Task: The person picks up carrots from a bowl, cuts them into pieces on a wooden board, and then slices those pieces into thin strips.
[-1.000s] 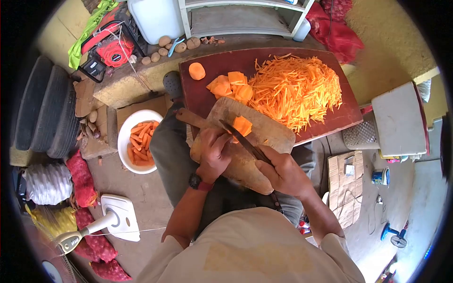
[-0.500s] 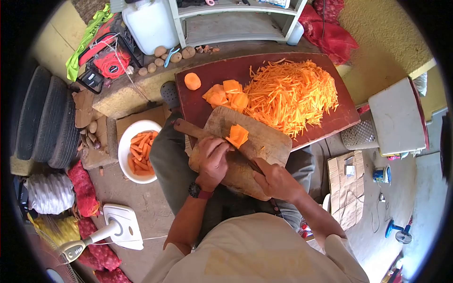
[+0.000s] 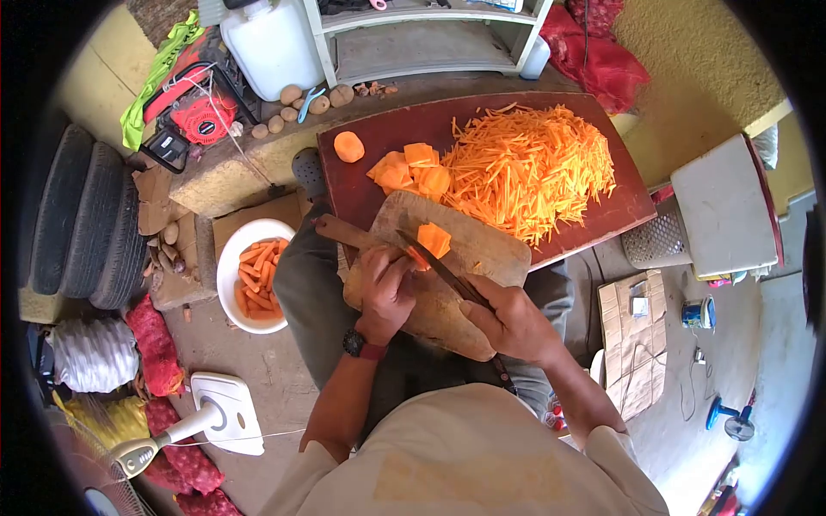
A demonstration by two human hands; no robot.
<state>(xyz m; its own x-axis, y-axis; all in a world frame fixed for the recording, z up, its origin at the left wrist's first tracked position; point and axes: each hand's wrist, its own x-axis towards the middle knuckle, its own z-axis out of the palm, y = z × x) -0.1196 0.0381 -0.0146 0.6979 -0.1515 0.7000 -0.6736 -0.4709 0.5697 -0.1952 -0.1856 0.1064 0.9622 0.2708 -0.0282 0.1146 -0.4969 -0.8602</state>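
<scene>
My right hand (image 3: 514, 320) is wrapped round the handle of a knife (image 3: 447, 273), its blade angled up and left over a wooden cutting board (image 3: 497, 249). With fingers pinched together, my left hand (image 3: 385, 282) holds a piece of carrot (image 3: 419, 257) against the board, right beside the blade. Most of that piece is hidden by the fingers and knife. Cut carrot slices (image 3: 434, 240) lie on the board just beyond the blade. The board rests across my lap, its far edge near the red table.
On the red table (image 3: 353, 189) sit a large heap of carrot strips (image 3: 533, 172), a stack of carrot slabs (image 3: 400, 174) and a carrot chunk (image 3: 348, 147). A white basin (image 3: 228, 297) of peeled carrots stands left of my leg. Beyond are potatoes (image 3: 318, 105) and a shelf (image 3: 422, 52).
The knife has lifted and tilted, showing its blade and the carrot piece's cut edge. My right hand has shifted slightly right; my left hand stays nearly in place.
</scene>
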